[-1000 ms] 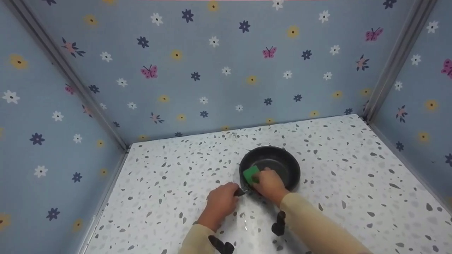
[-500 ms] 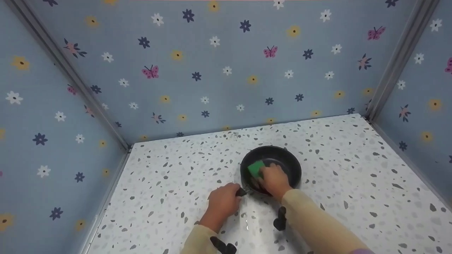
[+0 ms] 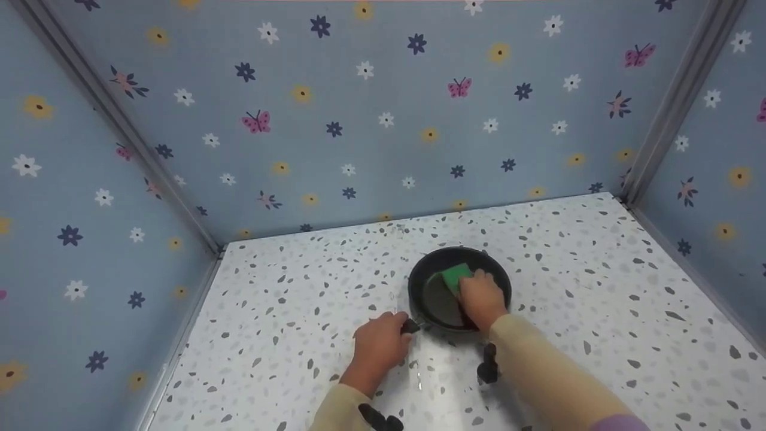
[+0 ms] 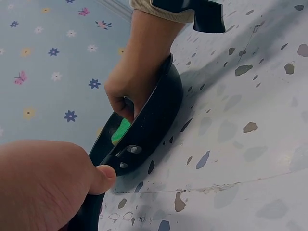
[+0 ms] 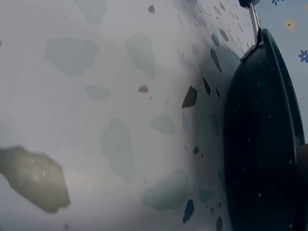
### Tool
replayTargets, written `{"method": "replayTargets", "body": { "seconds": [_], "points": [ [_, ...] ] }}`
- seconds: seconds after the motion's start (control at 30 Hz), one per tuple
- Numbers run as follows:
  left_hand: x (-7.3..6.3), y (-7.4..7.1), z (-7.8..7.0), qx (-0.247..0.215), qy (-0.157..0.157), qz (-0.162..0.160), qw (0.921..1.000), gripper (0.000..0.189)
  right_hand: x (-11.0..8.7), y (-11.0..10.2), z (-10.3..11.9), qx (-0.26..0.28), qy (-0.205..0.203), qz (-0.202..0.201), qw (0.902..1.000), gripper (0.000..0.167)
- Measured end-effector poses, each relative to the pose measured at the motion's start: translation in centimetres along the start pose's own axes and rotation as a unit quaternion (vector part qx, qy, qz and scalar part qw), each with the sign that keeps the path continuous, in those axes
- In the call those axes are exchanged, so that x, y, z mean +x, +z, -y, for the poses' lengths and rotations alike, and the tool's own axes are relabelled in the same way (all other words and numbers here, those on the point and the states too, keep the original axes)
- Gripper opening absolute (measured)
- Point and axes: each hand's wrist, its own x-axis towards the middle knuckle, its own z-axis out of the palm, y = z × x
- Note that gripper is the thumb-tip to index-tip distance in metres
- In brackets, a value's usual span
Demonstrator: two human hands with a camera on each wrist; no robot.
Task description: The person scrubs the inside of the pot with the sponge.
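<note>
**Two grips, one outside and one within**

Floral wallpapered panels [image 3: 383,90] bound a white terrazzo-patterned tabletop [image 3: 287,311]. On it, mouth upward, rests a high-walled black frying pan [image 3: 440,306], part of its dark floor uncovered to the left of my right hand [image 3: 482,299]. That hand reaches over the near rim into the pan, fingers curled and pinching. My left hand [image 3: 382,342] stays outside, wrapped round the black handle [image 3: 410,326], thumb laid against it near the pan's wall. Within the pan, a green scouring sponge [image 3: 456,275] is held in my right fingers, projecting toward the far wall; whether it touches the floor I cannot tell. Smallest are two metal rivets [image 4: 134,149] at the handle joint.
</note>
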Motion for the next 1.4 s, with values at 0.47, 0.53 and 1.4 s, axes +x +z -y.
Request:
{"method": "replayTargets", "body": {
  "seconds": [0.47,0.53,1.4],
  "points": [
    [-0.2,0.2,-0.6,0.015,-0.021,-0.028,0.9993,0.016,-0.5,-1.0,-0.9,-0.028,0.009,0.027,0.9992,0.022],
    [-0.2,0.1,-0.7,0.017,-0.027,-0.026,0.9991,0.016,-0.7,-1.2,-0.7,-0.024,0.012,0.04,0.9989,0.022],
    [-0.1,0.1,-1.2,-0.027,-0.029,-0.003,0.9992,0.031,-3.1,-0.2,2.1,0.078,0.007,0.034,0.9963,0.05]
  ]
}}
